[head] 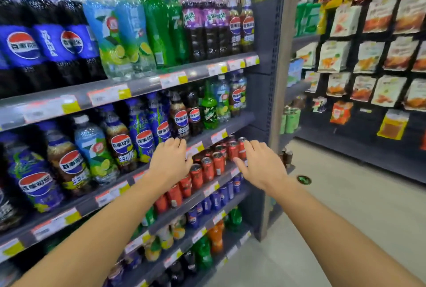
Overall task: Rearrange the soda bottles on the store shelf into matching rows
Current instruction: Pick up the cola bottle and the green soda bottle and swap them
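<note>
Soda bottles [119, 146] stand mixed up on the shelf [110, 192] in front of you. In your head camera, your left hand [169, 160] is out in front of the shelf edge with its fingers spread and bent a little. It holds nothing. Just above its fingertips stand two dark cola bottles [184, 117] with round red and blue badges. To the left of that hand are blue bottles [140, 130], then a pale lemon bottle [94, 148]. A green bottle [209, 106] stands above and between your two hands.

Your right hand [260, 164] is open too, with fingers spread, and it grips nothing. It hangs just over the red cans [214, 161] on the shelf below the bottles. Its fingertips are near the can tops, but you cannot tell if they touch. Blue cans [216, 199] sit under your hands, one shelf lower. Snack bags [368, 56] hang well off to the right of your right hand.
</note>
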{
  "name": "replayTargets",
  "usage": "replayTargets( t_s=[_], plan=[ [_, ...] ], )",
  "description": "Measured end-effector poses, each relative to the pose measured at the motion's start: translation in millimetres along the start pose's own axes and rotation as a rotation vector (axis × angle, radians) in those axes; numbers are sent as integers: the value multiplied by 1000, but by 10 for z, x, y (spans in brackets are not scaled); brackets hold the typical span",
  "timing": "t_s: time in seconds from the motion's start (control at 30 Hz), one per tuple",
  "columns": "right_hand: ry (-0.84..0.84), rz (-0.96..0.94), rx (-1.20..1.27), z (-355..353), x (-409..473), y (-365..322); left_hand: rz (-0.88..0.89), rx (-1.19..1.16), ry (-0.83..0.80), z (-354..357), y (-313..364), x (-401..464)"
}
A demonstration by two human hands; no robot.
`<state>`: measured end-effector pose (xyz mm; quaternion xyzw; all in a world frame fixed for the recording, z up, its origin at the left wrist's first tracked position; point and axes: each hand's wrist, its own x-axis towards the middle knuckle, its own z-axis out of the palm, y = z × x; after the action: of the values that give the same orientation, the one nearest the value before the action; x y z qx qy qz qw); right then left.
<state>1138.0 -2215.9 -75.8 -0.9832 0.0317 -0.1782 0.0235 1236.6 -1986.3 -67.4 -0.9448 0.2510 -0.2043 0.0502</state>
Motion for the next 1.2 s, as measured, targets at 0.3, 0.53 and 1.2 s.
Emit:
replayTargets(
  t_s=[0.3,0.53,1.2],
  plan=[
    [-6,-120,67,528,756,327,-77,-24,-37,561,301,598],
    [-50,-190,15,766,1557,563,-112,-85,-30,791,522,1440],
    [-89,-613,158,1322,2639,921,-449,148,-125,1141,655,1709]
  ],
)
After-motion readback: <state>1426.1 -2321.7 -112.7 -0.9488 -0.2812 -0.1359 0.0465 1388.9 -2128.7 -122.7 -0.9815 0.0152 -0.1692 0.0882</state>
